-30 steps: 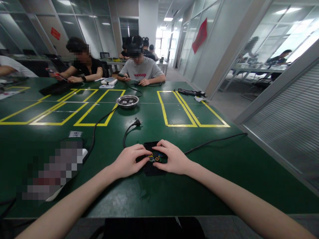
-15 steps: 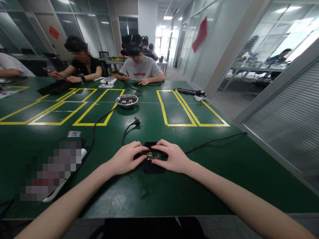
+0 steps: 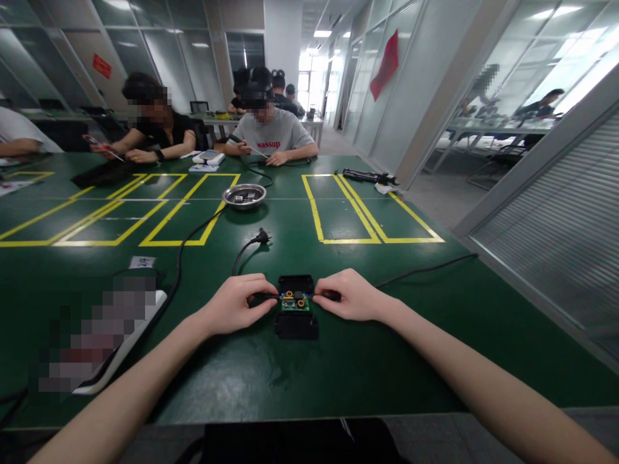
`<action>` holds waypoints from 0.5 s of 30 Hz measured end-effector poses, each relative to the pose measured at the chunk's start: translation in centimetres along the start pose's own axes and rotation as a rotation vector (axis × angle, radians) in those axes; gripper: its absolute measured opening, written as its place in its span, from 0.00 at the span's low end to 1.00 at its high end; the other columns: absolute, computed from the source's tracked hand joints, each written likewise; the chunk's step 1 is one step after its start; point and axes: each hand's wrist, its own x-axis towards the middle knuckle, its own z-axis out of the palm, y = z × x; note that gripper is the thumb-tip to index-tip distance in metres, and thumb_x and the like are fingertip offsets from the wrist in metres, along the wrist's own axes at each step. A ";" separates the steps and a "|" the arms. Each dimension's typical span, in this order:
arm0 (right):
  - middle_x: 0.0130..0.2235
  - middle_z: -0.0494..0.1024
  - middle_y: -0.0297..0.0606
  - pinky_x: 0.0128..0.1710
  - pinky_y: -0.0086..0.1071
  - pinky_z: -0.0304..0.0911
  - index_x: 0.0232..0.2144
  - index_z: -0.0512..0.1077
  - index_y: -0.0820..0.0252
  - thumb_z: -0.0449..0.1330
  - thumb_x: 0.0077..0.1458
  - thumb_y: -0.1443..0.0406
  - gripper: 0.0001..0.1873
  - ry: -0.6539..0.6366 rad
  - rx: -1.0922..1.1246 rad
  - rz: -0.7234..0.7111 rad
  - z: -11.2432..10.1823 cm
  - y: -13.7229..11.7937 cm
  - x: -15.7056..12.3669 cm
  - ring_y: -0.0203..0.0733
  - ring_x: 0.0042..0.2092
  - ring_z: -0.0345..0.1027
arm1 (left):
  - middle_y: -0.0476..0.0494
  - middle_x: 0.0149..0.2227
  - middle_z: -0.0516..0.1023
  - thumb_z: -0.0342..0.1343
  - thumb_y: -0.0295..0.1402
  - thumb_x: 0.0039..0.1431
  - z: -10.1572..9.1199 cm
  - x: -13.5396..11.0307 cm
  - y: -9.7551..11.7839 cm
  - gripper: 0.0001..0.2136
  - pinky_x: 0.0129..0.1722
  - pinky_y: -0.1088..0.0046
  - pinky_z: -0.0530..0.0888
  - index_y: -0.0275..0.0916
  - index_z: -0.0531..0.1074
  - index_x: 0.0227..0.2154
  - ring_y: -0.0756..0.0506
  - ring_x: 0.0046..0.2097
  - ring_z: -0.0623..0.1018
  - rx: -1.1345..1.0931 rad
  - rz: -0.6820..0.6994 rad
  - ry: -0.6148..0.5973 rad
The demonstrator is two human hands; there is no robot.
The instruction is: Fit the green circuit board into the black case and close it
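A small green circuit board with coils lies between two black casing halves on the green table. My left hand pinches the black cable at the board's left side. My right hand pinches the black cable at its right side. Both hands rest on the table, fingers closed on the cables. The left cable loops away to a plug; the right one runs toward the table's right edge.
A metal bowl with small parts stands further back. Yellow tape rectangles mark the table. A white power strip lies at the left. Other people sit working at the far side. A black tool lies far right.
Both hands have slid apart from over the board to its two sides, uncovering the board and casing. They now grip the cables on either side.
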 end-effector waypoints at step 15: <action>0.21 0.73 0.32 0.27 0.31 0.50 0.23 0.68 0.56 0.57 0.61 0.65 0.13 -0.046 -0.028 -0.245 0.9 -1.9 -1.0 0.35 0.23 0.65 | 0.49 0.29 0.74 0.57 0.29 0.62 0.2 -0.8 1.6 0.04 0.28 0.77 0.66 0.38 0.76 0.33 0.50 0.29 0.72 -0.120 -0.014 -0.177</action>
